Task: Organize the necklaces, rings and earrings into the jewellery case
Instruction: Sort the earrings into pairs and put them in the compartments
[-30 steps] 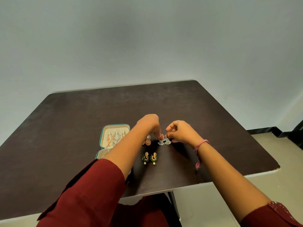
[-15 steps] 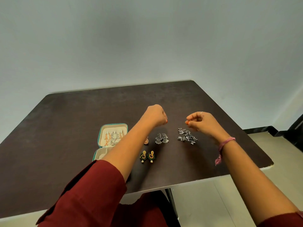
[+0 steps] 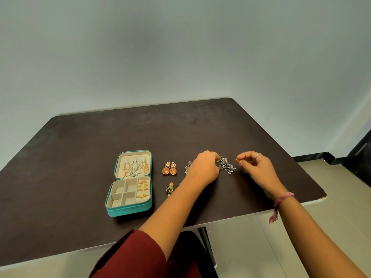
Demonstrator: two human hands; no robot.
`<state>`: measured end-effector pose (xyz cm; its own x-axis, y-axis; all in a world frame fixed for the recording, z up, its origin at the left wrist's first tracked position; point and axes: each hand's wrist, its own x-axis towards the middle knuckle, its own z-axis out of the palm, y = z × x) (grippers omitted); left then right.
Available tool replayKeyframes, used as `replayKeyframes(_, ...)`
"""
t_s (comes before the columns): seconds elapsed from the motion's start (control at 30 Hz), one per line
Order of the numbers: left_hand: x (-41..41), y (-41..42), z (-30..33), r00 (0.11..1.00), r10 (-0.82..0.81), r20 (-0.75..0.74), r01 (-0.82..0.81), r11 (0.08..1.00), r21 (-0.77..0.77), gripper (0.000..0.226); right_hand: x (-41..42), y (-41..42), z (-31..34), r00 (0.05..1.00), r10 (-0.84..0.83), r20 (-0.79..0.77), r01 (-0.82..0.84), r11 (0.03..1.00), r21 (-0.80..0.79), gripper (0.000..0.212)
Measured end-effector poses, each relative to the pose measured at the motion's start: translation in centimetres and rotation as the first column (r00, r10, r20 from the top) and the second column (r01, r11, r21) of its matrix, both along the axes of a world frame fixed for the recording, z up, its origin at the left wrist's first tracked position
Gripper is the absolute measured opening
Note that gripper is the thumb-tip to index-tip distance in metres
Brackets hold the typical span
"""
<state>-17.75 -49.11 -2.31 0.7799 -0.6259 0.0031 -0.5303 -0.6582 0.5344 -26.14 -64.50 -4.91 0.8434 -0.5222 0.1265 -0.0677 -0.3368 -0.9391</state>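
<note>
An open teal jewellery case (image 3: 128,209) lies on the dark table (image 3: 80,157). Necklaces (image 3: 134,167) hang in its lid, and several gold rings (image 3: 143,188) fill its right column. Orange-gold earrings (image 3: 170,168) lie to the case's right. Beyond them a silver earring (image 3: 188,167) shows partly behind my left hand. Green-gold earrings (image 3: 170,188) peek out beside my left forearm. My left hand (image 3: 204,170) pinches the left end of a dark silver beaded earring cluster (image 3: 227,167). My right hand (image 3: 256,167) hovers just right of the cluster, fingers curled, with nothing visible in it.
The table's front edge (image 3: 251,214) runs close under my right forearm, with its chipped right corner (image 3: 323,195) nearby. A pale wall stands behind the table. Tiled floor and a dark object (image 3: 357,157) lie to the right.
My left hand has moved right from the silver pair to the dark beaded cluster, uncovering the case. My right hand has dropped lower beside the cluster.
</note>
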Motion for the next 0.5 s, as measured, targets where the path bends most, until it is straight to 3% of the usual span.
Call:
replayKeyframes(0.27, 0.6, -0.6, -0.2, 0.985, -0.153, 0.086, 0.131, 0.968, 0.214, 0.034, -1.0, 0.3, -1.4, 0.999, -0.047, 0.007, 0.048, 0.99, -0.133, 0.014)
replayKeyframes(0.4, 0.9, -0.6, 0.1, 0.978, -0.178, 0.111, 0.154, 0.969, 0.193, 0.027, -1.0, 0.3, -1.4, 0.999, -0.047, 0.005, 0.047, 0.985, -0.168, 0.015)
replayKeyframes(0.5, 1.4, -0.5, 0.7, 0.982, -0.156, 0.11, 0.148, 0.986, 0.079, 0.023, -1.0, 0.2, -1.4, 0.999, -0.05, 0.011, 0.051, 0.984, -0.17, 0.014)
